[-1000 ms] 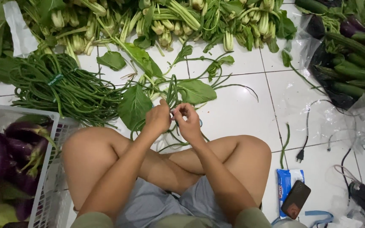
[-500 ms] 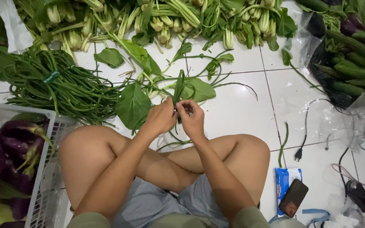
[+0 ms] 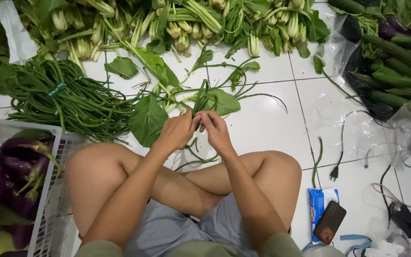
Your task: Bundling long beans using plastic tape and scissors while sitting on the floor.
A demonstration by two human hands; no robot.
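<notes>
Flanking both hands (image 3: 198,131): long beans (image 3: 67,100), eggplant basket (image 3: 48,157), phone (image 3: 329,222).

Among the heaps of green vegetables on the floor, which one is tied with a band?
The bundle of long beans at the left, beside the white basket: a green band wraps it. The leafy greens above lie loose.

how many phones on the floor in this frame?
1: a dark phone lies on the tile by the person's right knee, partly overlapping a blue-and-white packet. Others may hide under the bags.
</notes>
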